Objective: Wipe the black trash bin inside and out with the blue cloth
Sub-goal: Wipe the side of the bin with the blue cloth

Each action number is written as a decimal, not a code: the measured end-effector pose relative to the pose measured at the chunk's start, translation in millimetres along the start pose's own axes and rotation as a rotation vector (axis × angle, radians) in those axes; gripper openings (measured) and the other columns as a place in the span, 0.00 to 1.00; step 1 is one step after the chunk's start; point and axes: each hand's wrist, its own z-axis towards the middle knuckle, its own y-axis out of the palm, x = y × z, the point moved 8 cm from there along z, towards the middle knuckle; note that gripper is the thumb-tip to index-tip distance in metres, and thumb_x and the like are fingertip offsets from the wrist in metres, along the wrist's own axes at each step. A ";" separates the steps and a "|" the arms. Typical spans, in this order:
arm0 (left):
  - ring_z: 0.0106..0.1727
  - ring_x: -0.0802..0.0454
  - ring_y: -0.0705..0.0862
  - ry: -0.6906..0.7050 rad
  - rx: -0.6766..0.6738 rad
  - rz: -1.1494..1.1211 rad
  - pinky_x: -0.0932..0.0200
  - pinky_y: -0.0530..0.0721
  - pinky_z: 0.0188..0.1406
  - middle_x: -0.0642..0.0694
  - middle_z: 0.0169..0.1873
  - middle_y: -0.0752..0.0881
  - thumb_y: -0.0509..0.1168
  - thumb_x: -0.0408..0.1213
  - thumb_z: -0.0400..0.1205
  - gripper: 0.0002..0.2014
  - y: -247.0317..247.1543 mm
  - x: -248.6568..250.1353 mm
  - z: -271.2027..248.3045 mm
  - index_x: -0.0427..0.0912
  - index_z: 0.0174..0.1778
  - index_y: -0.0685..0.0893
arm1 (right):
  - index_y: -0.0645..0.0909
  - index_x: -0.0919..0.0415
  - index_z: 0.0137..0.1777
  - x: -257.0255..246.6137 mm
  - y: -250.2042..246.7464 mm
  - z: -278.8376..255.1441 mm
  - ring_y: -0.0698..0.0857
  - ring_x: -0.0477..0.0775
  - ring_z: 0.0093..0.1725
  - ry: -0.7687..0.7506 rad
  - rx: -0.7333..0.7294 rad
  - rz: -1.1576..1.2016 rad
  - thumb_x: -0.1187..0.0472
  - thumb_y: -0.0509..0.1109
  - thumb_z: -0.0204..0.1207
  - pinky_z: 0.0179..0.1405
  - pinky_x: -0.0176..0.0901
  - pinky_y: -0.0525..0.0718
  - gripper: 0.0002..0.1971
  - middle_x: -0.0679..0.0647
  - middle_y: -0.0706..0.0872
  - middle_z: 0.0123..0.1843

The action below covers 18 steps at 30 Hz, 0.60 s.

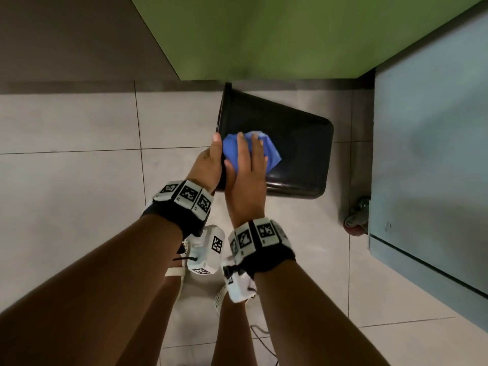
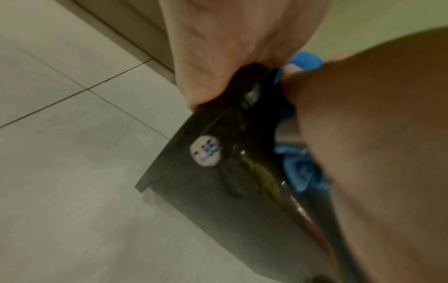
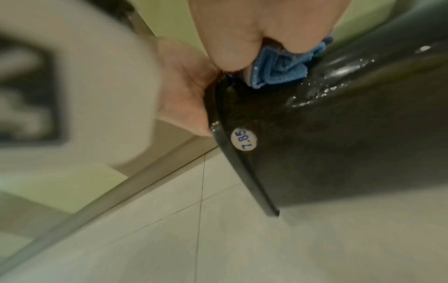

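The black trash bin (image 1: 298, 143) lies tipped on its side over the tiled floor, mouth to the left and base to the right. My left hand (image 1: 208, 159) grips its rim at the near left, thumb along the outside. My right hand (image 1: 248, 165) lies flat on the bunched blue cloth (image 1: 272, 154), pressing it against the bin's upturned outer wall close to the rim. In the right wrist view the cloth (image 3: 278, 70) is squeezed under my palm onto the wet, shiny bin (image 3: 339, 134), which bears a round price sticker (image 3: 243, 139). In the left wrist view the bin (image 2: 218, 191) fills the centre; its inside is hidden.
A green panel (image 1: 264, 35) stands just behind the bin. A pale blue cabinet (image 1: 435, 154) on a caster (image 1: 356, 217) is close on the right. Light floor tiles (image 1: 66, 154) stretch to the left. My feet in white shoes (image 1: 220, 299) are below my wrists.
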 end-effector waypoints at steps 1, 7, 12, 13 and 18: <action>0.39 0.50 0.82 -0.028 0.008 0.003 0.57 0.81 0.44 0.44 0.38 0.84 0.40 0.59 0.84 0.29 -0.5 -5.9 0.4 0.44 0.43 0.81 | 0.56 0.59 0.78 3.0 6.2 -10.4 0.52 0.62 0.81 0.006 0.001 -0.007 0.62 0.58 0.80 0.75 0.62 0.67 0.27 0.63 0.55 0.81; 0.44 0.45 0.82 -0.020 0.103 -0.038 0.54 0.84 0.46 0.44 0.39 0.83 0.43 0.57 0.85 0.26 -2.7 -19.5 2.3 0.41 0.44 0.80 | 0.55 0.58 0.76 15.7 6.5 -20.9 0.56 0.67 0.79 -0.020 0.051 -0.061 0.62 0.55 0.76 0.73 0.66 0.68 0.28 0.62 0.52 0.80; 0.43 0.49 0.78 0.018 0.119 0.018 0.56 0.77 0.47 0.50 0.37 0.79 0.43 0.57 0.85 0.26 -3.0 -20.4 0.6 0.40 0.47 0.78 | 0.58 0.61 0.78 76.7 -40.1 -6.8 0.52 0.64 0.81 0.332 0.287 -0.086 0.61 0.59 0.81 0.80 0.58 0.52 0.26 0.65 0.55 0.81; 0.40 0.51 0.77 0.011 0.116 0.027 0.56 0.77 0.47 0.51 0.34 0.77 0.42 0.57 0.85 0.25 -2.1 -21.3 -0.3 0.43 0.43 0.76 | 0.59 0.61 0.78 87.6 -52.0 -6.0 0.53 0.65 0.81 0.358 0.322 -0.099 0.61 0.59 0.81 0.79 0.55 0.52 0.26 0.65 0.56 0.81; 0.41 0.48 0.78 0.014 0.150 0.019 0.56 0.77 0.44 0.51 0.32 0.76 0.43 0.58 0.84 0.24 -3.0 -20.0 -1.9 0.44 0.39 0.74 | 0.56 0.59 0.78 121.9 -89.2 -4.5 0.67 0.63 0.75 0.470 0.388 -0.049 0.60 0.59 0.81 0.73 0.56 0.72 0.27 0.63 0.61 0.78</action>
